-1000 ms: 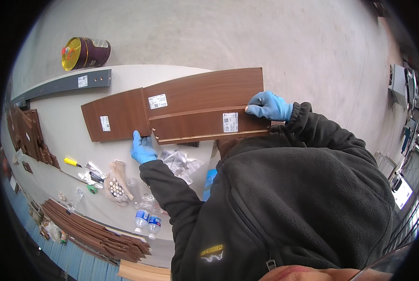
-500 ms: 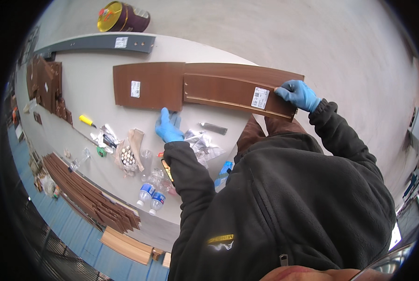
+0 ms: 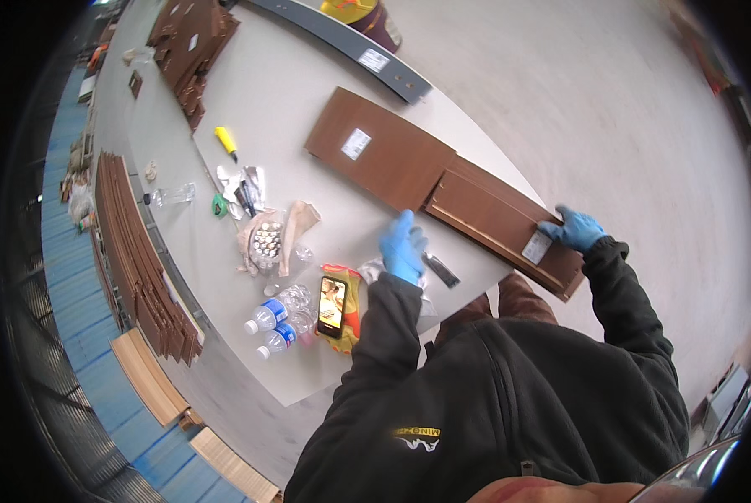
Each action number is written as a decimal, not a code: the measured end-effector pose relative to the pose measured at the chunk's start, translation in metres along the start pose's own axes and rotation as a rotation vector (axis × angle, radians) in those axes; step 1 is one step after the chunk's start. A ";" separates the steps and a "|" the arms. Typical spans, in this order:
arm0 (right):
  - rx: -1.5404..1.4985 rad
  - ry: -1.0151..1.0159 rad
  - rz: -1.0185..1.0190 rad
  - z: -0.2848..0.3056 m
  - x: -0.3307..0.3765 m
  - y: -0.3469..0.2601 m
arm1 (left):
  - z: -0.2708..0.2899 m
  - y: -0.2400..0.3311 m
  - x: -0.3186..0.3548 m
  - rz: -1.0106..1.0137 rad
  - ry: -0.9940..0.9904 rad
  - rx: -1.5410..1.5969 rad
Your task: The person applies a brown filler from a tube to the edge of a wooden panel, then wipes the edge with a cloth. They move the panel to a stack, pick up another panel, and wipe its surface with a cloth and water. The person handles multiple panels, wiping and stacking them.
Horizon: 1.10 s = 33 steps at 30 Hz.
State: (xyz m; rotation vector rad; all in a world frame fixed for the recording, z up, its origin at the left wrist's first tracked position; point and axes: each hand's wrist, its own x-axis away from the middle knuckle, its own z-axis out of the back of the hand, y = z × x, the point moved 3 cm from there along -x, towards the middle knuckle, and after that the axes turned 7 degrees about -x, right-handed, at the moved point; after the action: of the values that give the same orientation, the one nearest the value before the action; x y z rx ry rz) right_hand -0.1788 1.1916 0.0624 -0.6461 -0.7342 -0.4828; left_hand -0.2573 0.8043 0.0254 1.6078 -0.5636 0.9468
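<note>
Two brown panels lie end to end on the pale table (image 3: 249, 352). The wide flat panel (image 3: 379, 151) is on the left and carries a white label. To its right is the narrower brown panel (image 3: 497, 214) with a raised edge, overlapping another brown piece; its label is near the right end. My right hand (image 3: 578, 228), in a blue glove, grips that end by the far edge beside the label. My left hand (image 3: 403, 247), also gloved, is near the panels' near edge, fingers apart and empty. Next to it lies a small dark flat strip (image 3: 441, 270).
On the left lie a phone (image 3: 332, 306), plastic bottles (image 3: 276, 337), a bag of small metal parts (image 3: 268, 241) and a yellow-handled tool (image 3: 225, 142). Brown panel stacks (image 3: 140, 260) stand farther left. A grey panel (image 3: 342, 42) and a drum (image 3: 367, 18) are at the back.
The whole view has turned, so the table and panels now slope down to the right. My left hand has drawn away from the wide panel's edge. The phone has come into clear sight.
</note>
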 end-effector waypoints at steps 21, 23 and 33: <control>-0.146 0.009 0.195 0.020 0.006 -0.061 | -0.028 0.013 -0.010 -0.066 -0.142 0.128; -0.189 -0.056 0.168 0.019 -0.003 -0.090 | -0.023 0.034 -0.028 -0.173 -0.109 0.145; -0.168 -0.038 0.300 -0.011 -0.108 -0.265 | 0.018 0.194 -0.140 -0.415 -0.039 0.122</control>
State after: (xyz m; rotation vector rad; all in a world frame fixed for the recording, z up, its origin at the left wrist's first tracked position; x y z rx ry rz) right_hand -0.4055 1.0161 0.0731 -0.9090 -0.6229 -0.2574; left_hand -0.4822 0.7199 0.0219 1.7670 -0.1853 0.6488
